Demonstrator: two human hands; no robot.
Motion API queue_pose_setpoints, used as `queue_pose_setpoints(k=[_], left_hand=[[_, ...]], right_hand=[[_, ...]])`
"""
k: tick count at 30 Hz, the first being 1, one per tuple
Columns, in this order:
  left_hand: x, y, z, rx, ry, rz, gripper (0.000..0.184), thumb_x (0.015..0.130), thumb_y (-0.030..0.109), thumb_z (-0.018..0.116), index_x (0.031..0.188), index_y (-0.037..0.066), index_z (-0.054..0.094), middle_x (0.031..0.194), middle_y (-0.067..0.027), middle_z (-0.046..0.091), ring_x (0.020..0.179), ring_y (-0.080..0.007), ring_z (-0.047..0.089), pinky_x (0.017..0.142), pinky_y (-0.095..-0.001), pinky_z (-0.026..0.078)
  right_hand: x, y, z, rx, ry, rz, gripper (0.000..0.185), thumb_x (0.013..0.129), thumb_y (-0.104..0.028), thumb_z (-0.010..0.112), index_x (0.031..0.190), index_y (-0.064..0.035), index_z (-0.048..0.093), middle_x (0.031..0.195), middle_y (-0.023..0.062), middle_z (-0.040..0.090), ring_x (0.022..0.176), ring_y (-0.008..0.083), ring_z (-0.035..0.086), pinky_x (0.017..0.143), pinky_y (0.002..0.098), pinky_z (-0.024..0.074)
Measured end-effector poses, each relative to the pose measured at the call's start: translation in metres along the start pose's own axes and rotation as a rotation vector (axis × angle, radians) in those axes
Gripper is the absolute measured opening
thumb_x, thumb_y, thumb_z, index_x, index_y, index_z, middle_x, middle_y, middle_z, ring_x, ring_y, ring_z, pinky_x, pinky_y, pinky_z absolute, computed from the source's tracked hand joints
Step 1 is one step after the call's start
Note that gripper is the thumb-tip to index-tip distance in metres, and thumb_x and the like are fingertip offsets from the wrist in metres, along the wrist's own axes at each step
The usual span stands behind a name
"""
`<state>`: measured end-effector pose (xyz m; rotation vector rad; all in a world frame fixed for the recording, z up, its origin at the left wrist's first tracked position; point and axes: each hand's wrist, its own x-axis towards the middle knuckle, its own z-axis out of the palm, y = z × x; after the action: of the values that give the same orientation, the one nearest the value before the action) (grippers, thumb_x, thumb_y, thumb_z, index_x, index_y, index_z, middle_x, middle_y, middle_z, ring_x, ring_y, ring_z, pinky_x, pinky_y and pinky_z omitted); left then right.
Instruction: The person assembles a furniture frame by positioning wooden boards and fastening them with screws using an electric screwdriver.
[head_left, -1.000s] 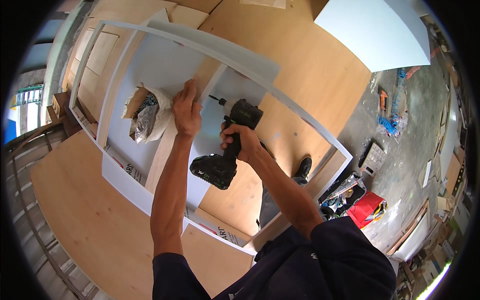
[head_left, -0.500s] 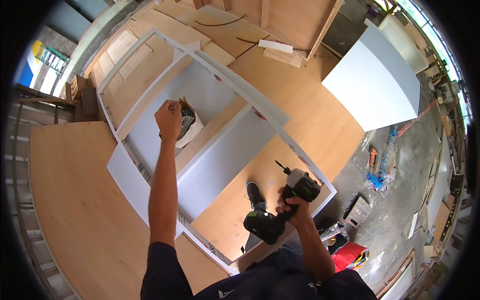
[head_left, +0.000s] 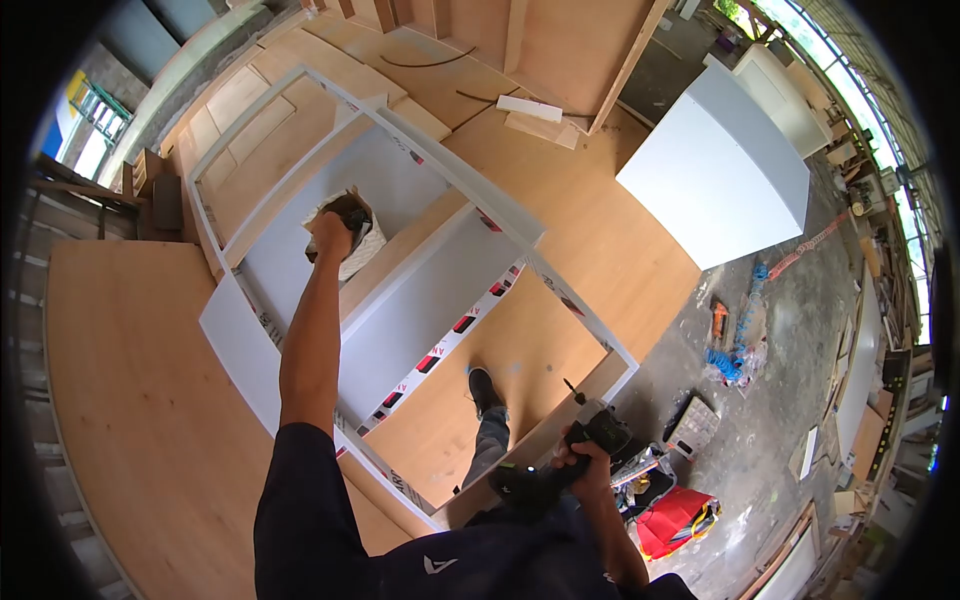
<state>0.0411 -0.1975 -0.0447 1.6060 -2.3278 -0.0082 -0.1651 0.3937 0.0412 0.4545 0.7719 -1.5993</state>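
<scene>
My left hand reaches down into the open top of a small pale carton with dark contents. Its fingertips are hidden inside, and I cannot tell whether they hold anything. The carton stands on a white panel inside a large white-edged cabinet frame. Wrapped round the grip of a black cordless drill, my right hand holds it near my body, at the frame's near right corner. A thin bit sticks out of the drill, pointing away from me.
My shoe stands on the plywood within the frame. To the right are a white box-like cabinet, a blue coiled hose, an orange tool and a red bag. A plywood sheet lies at left.
My left hand has gone from a closed fist above the carton to reaching inside it. The drill has come lower and closer to my body. The whole view has shifted slightly.
</scene>
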Motion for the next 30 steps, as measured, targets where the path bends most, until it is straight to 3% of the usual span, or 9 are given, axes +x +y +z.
queue_pose_setpoints(k=[3,6,8,10,12,15,20,25,30], left_hand=[[-0.006,0.009,-0.014,-0.143,0.069,-0.105,0.021,0.077,0.009,0.067,0.092,-0.005,0.069,0.096,-0.0259,0.067,0.093,-0.0418,0.066,0.082,-0.0485,0.053],[-0.009,0.019,-0.061,-0.219,0.037,-0.188,0.02,0.078,0.008,0.065,0.094,-0.003,0.071,0.095,-0.0234,0.069,0.092,-0.0414,0.066,0.084,-0.0471,0.053],[-0.022,0.019,-0.086,-0.225,0.084,-0.226,0.017,0.082,0.008,0.063,0.094,0.001,0.072,0.092,-0.0196,0.071,0.089,-0.0359,0.069,0.081,-0.0421,0.054],[-0.05,0.026,-0.105,-0.65,0.417,-0.307,0.015,0.083,0.009,0.065,0.094,0.001,0.073,0.086,-0.0128,0.072,0.079,-0.0251,0.07,0.073,-0.0346,0.054],[-0.098,0.04,-0.117,-1.242,0.29,-0.496,0.011,0.088,0.016,0.068,0.089,0.004,0.068,0.077,-0.001,0.066,0.069,-0.0112,0.06,0.064,-0.0282,0.049],[-0.203,0.093,-0.144,-1.516,-0.005,-0.636,0.014,0.09,0.02,0.067,0.096,0.008,0.064,0.089,-0.0002,0.066,0.085,-0.0128,0.064,0.074,-0.0307,0.048],[-0.318,0.142,-0.141,-1.746,-0.43,-0.834,0.014,0.089,0.012,0.068,0.099,0.003,0.064,0.089,-0.0067,0.068,0.084,-0.0199,0.067,0.071,-0.0304,0.05],[-0.341,0.137,-0.155,-1.765,-0.511,-0.895,0.015,0.088,0.009,0.069,0.099,0.002,0.063,0.093,-0.0098,0.067,0.091,-0.0246,0.069,0.078,-0.0321,0.054],[-0.335,0.102,-0.172,-1.666,-0.53,-0.827,0.014,0.088,0.008,0.068,0.099,0.0,0.062,0.095,-0.0117,0.067,0.094,-0.0266,0.069,0.084,-0.0346,0.055]], right_hand=[[-0.011,0.011,-0.009,0.066,0.0,0.001,0.035,0.073,-0.008,0.059,0.107,0.0002,0.058,0.07,0.0104,0.056,0.062,0.0151,0.048,0.065,0.0331,0.0438],[-0.023,0.016,-0.02,0.082,-0.052,0.004,0.033,0.076,-0.007,0.059,0.108,0.0001,0.059,0.075,0.0111,0.057,0.064,0.0153,0.049,0.068,0.0337,0.0446],[-0.03,0.016,-0.024,0.028,-0.057,-0.02,0.032,0.076,-0.007,0.059,0.108,0.0002,0.059,0.074,0.0106,0.056,0.064,0.0153,0.049,0.068,0.0338,0.0446],[-0.036,0.02,-0.021,-0.002,-0.06,-0.038,0.032,0.077,-0.007,0.059,0.108,0.0002,0.059,0.073,0.0102,0.055,0.064,0.0154,0.049,0.068,0.0339,0.0446],[-0.041,0.025,-0.015,-0.05,-0.049,-0.066,0.032,0.077,-0.01,0.06,0.107,-0.0004,0.059,0.074,0.01,0.057,0.064,0.0153,0.051,0.066,0.0332,0.0452],[-0.034,0.04,-0.012,-0.06,-0.109,-0.054,0.029,0.083,-0.012,0.061,0.109,-0.0005,0.059,0.075,0.01,0.058,0.065,0.0153,0.053,0.067,0.0337,0.0474],[-0.021,0.063,0.03,-0.127,-0.176,0.008,0.027,0.087,-0.013,0.061,0.11,0.0002,0.058,0.079,0.0127,0.061,0.067,0.0176,0.058,0.066,0.0344,0.0501],[0.006,0.104,0.056,-0.116,-0.311,0.198,0.027,0.089,-0.017,0.063,0.107,0.0023,0.058,0.079,0.0112,0.062,0.064,0.0142,0.056,0.062,0.031,0.0499],[0.018,0.139,0.081,-0.091,-0.281,0.286,0.025,0.089,-0.016,0.059,0.108,0.0012,0.057,0.073,0.0077,0.056,0.059,0.012,0.051,0.06,0.0284,0.0462]])
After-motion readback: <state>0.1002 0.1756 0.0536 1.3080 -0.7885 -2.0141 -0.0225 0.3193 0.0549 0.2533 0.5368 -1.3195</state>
